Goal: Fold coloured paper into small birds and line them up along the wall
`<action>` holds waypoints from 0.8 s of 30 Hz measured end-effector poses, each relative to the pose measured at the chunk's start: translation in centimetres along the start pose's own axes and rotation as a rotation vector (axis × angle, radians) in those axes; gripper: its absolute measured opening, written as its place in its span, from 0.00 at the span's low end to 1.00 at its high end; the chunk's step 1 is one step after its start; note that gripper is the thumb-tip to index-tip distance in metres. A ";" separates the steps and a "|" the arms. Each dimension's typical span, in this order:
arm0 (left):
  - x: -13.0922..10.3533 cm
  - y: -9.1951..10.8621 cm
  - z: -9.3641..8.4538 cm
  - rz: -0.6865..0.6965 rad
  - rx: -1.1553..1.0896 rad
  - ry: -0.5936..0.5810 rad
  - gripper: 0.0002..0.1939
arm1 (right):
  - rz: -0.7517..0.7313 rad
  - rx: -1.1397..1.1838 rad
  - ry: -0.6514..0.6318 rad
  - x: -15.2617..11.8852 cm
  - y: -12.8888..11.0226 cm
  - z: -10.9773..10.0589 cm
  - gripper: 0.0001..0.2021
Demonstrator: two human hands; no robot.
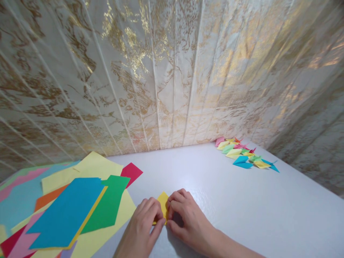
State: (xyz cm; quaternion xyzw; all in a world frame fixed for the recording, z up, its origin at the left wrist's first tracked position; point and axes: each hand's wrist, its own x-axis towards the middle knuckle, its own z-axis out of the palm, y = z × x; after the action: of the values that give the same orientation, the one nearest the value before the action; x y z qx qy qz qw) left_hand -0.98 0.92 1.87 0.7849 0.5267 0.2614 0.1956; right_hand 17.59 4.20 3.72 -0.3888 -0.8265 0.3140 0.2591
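Observation:
A small folded piece of yellow paper (163, 201) lies on the white table between my two hands, its pointed top showing above the fingers. My left hand (147, 222) pinches its left side and lower edge with thumb and fingers. From the other side, my right hand (186, 215) has its fingers closed on the right edge, the thumb tip close to the left thumb. The lower part of the paper is mostly covered by the fingers.
At left, colored paper sheets lie in an overlapping pile, with a blue sheet (70, 208), a green sheet (107, 204) and a red square (131, 174). Several small folded paper figures (243, 162) sit at the back right of the white table (255, 211). A gold-patterned curtain (161, 79) hangs behind.

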 end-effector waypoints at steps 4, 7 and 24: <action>0.1 0.3 0.0 -0.002 0.021 0.017 0.09 | -0.007 0.001 0.008 -0.1 0.1 0.3 0.10; 0.2 0.5 0.0 0.000 0.045 0.012 0.09 | -0.014 -0.003 0.020 -0.2 0.2 0.5 0.10; 0.0 0.3 0.4 0.031 0.101 0.027 0.11 | -0.437 -0.373 -0.086 -2.1 1.5 -0.9 0.13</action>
State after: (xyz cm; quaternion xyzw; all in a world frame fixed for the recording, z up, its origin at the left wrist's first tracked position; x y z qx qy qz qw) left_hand -0.49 0.79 1.74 0.7984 0.5293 0.2480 0.1447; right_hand 20.03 3.54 2.85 -0.2290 -0.9443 0.1096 0.2095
